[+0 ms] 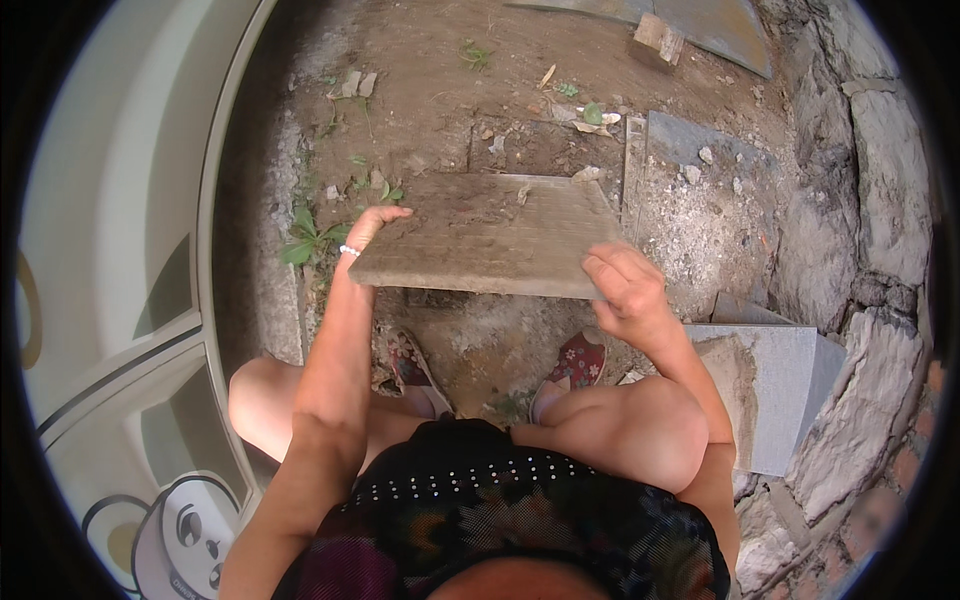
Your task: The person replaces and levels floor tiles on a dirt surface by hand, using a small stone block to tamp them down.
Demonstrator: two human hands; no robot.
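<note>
A flat, dirt-caked grey-brown slab is held tilted over the ground in front of my shoes; whether it is tile or board I cannot tell. My left hand, with a white bead bracelet at the wrist, grips its left end. The thumb lies along the top there and the other fingers are hidden beneath. At the right end, my right hand is closed round the near corner, fingers curled over the edge. Below the slab, the ground between my red flowered shoes is bare soil.
Grey tiles lean against a rough stone wall on the right. Rubble and pale grit lie beyond my right hand. A broken block sits far right. A pale painted panel borders the left, near a green weed.
</note>
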